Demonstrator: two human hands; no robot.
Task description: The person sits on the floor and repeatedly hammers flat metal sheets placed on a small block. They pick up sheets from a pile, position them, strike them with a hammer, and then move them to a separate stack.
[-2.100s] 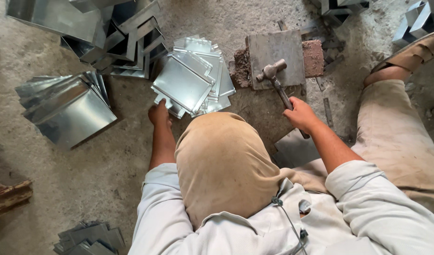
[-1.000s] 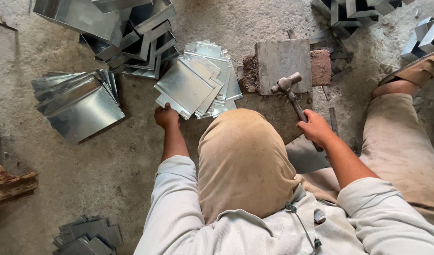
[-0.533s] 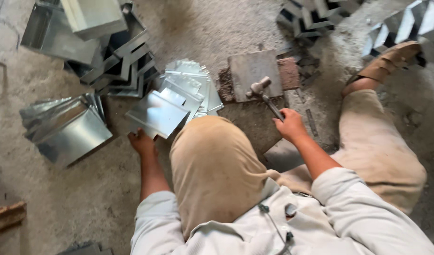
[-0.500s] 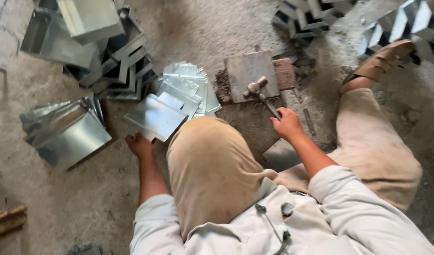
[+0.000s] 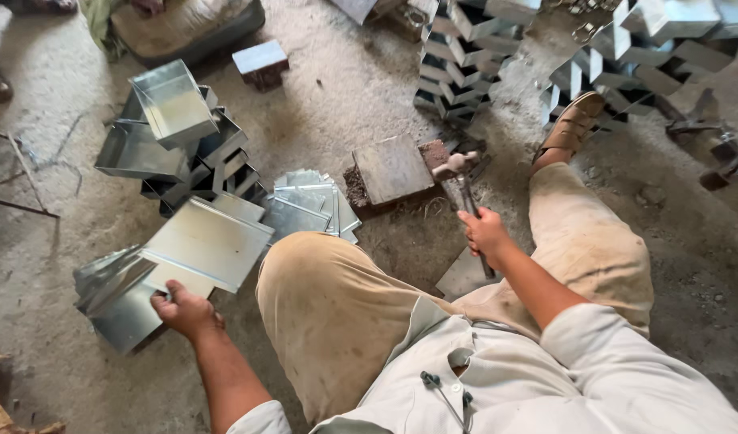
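Your left hand [image 5: 184,309] is closed on the near edge of a flat galvanised sheet [image 5: 204,245], lifted at a tilt just above the pile of folded sheets [image 5: 116,301] on the floor beside it. Your right hand [image 5: 485,233] grips the hammer [image 5: 459,173] by the handle, head up, poised near the flat metal block [image 5: 393,169] that lies ahead of it. Between the hands, ahead of your knee, sits a fanned stack of flat blanks [image 5: 308,209]. Count: one hammer, one block, one sheet in hand; the fanned stack looks like five or six blanks, exact number not readable. Formed trays [image 5: 172,104] ahead of the left hand: several, nested, cannot count. Risks, as judged: the sheet is pinched at one edge only, so it could swing or slip and its cut edge could nick your fingers or knee; the hammer is held close to your leg, so a loose grip could drop it there.
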